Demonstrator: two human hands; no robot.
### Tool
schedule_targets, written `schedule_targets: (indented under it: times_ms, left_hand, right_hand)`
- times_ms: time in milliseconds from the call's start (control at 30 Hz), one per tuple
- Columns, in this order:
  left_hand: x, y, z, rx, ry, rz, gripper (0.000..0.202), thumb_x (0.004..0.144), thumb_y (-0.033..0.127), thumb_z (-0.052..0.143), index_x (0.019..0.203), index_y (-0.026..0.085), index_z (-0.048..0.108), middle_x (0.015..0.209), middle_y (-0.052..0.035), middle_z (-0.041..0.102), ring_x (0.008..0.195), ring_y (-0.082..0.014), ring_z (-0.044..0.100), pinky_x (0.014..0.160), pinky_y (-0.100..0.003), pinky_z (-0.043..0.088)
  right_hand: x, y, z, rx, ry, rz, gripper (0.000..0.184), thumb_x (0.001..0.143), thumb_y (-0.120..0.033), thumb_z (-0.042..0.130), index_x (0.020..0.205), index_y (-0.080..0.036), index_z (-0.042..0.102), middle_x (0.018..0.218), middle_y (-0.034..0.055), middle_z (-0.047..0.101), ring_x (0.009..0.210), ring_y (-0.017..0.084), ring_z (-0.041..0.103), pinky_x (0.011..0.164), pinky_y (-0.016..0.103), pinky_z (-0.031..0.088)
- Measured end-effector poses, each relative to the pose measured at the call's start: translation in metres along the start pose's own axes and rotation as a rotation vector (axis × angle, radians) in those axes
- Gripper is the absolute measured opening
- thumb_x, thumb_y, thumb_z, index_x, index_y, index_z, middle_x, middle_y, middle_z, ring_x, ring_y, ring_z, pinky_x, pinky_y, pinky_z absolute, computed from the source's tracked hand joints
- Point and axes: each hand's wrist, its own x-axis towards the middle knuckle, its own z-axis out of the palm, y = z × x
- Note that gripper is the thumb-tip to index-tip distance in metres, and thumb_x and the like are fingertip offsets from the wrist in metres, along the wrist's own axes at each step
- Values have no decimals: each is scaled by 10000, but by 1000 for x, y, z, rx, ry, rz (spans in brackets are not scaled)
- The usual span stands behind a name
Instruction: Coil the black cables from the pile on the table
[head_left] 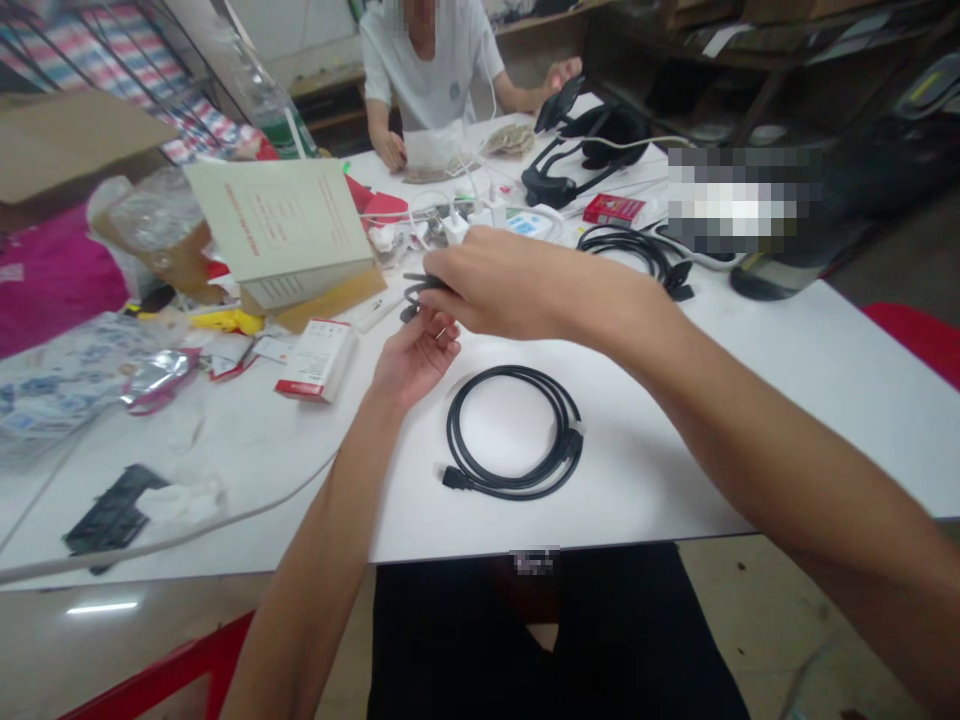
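Observation:
My right hand [487, 285] is closed, palm down, round a small black looped cord-like thing [415, 292], largely hidden by the fingers. Just below it, my left hand [416, 360] is turned palm up with its fingers curled. Its upper fingertips meet the same black thing, and some fingers curl loosely beside it. Nearer me on the white table [675, 440] lies a coiled black cable [514, 490]. One plug of that cable points left, and a pale tie or tag shows at the coil's right side.
A red-and-white box [319, 360] and an upright pale booklet [285, 220] stand to the left. Beyond my hands are white chargers, another black cable coil [630, 240] and a black headset [559, 185]. A grey cord [247, 515] crosses the front left. A person [427, 80] sits opposite.

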Motion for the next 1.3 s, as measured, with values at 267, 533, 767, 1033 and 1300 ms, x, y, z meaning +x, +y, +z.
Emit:
schedule_targets:
  times_ms: [267, 533, 767, 1033, 1300]
  left_hand:
    - [0, -6, -6, 102, -161, 45, 486, 891, 61, 647, 1344, 212, 734, 1268, -58, 823, 1267, -241, 765, 1057, -317, 623]
    - [-11, -5, 0, 263, -251, 59, 572, 937, 309, 686, 1505, 252, 644, 1356, -80, 791, 1427, -375, 662, 1189, -542, 561]
    - [-12, -8, 3, 312, -222, 52, 534, 1013, 438, 698, 1510, 260, 619, 1418, -95, 756, 1450, -347, 648, 1184, -473, 575]
    - [-16, 1, 13, 156, -118, 76, 463, 1078, 216, 471, 1524, 205, 594, 1426, -130, 720, 1136, -214, 792, 947, -322, 660]
    - [-17, 10, 9, 90, -110, -42, 469, 1119, 391, 487, 1516, 170, 600, 920, -58, 752, 600, -104, 627, 624, -236, 585]
  right_hand:
    - [-56, -3, 85, -119, -44, 52, 745, 1147, -619, 161, 1466, -66, 544, 891, 159, 763, 732, 204, 633, 699, 289, 241]
    - [-68, 4, 118, -54, 17, 111, 831, 1132, -633, 26, 1267, -113, 661, 823, 130, 756, 618, 149, 559, 657, 318, 107]
    - [-70, 3, 121, -30, 21, 81, 903, 1103, -677, -30, 1249, -113, 661, 811, 139, 747, 626, 152, 559, 657, 320, 112]
    - [-71, 1, 115, -10, 60, 33, 838, 1123, -643, -1, 1127, -103, 640, 743, 122, 708, 631, 151, 555, 658, 313, 136]
    - [-75, -16, 114, 22, 109, -86, 720, 1153, -584, 64, 1094, -129, 620, 723, 78, 707, 536, 120, 479, 635, 307, 152]
